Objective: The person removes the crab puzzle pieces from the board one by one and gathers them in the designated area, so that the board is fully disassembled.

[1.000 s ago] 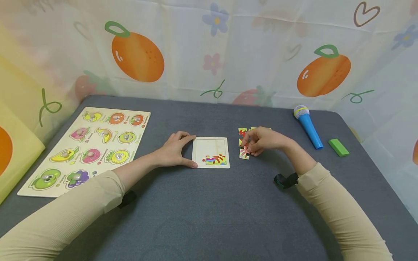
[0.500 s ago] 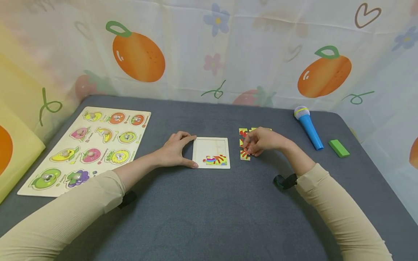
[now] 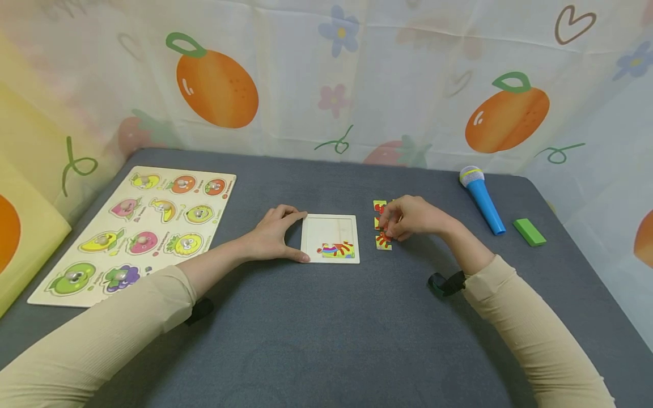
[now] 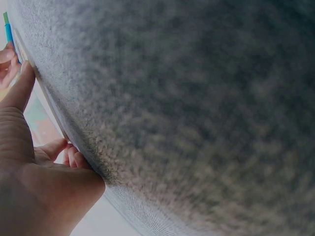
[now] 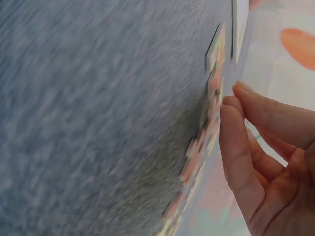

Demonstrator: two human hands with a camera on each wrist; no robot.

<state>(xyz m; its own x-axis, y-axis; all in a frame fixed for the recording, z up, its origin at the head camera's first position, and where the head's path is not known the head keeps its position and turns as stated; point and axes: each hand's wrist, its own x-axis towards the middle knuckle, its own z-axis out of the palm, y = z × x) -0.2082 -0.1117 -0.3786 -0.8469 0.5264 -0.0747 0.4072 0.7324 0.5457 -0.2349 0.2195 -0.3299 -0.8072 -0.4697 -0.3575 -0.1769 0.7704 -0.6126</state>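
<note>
In the head view, a small wooden puzzle tray (image 3: 329, 226) lies flat near the table's middle. Joined jigsaw pieces (image 3: 338, 250) fill part of its lower right. My left hand (image 3: 272, 238) holds the tray's left side, thumb at the near corner and index finger at the far one. To the tray's right lie loose jigsaw pieces (image 3: 384, 242), partly hidden by my right hand (image 3: 410, 217). The right wrist view has the thumb (image 5: 266, 105) and index finger close together just over a row of pieces (image 5: 215, 91); nothing shows between their tips.
A fruit knob-puzzle board (image 3: 168, 226) covers the table's left side, partly under my left forearm. A blue toy microphone (image 3: 483, 201) and a green block (image 3: 529, 231) lie on the right. A printed cloth (image 3: 285, 90) hangs behind the grey table (image 3: 326, 328).
My right hand has risen very slightly over the loose pieces and covers more of those at the back. My left hand stays on the tray.
</note>
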